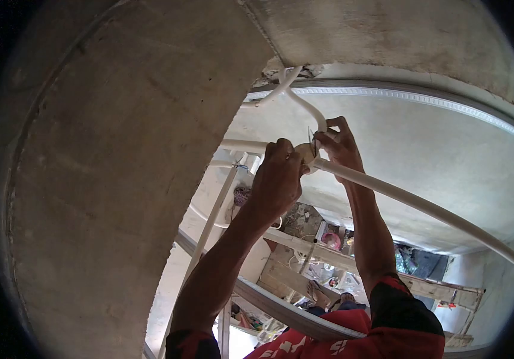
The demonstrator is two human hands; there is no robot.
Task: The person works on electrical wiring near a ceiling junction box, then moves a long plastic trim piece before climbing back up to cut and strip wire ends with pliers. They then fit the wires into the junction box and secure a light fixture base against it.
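Note:
Overhead, a round cream junction box (308, 154) joins several white conduit pipes. My left hand (279, 178) is closed, its fingers curled against the box's left side. On the other side, my right hand (342, 148) pinches close to a thin dark wire (311, 141) standing out of the box; the fingertips partly hide it. A curved white conduit (309, 107) comes down beside my right fingers. Another straight conduit (415, 203) runs from the box to the lower right. To the left, a third conduit (244, 145) passes behind my left hand.
A broad concrete beam (107, 179) fills the left side. A metal rail (287, 311) crosses in front of my body. Below, my feet (318, 294) are on wooden scaffold planks (287, 275). Tools and debris, with a pink basin (331, 240), lie on the floor.

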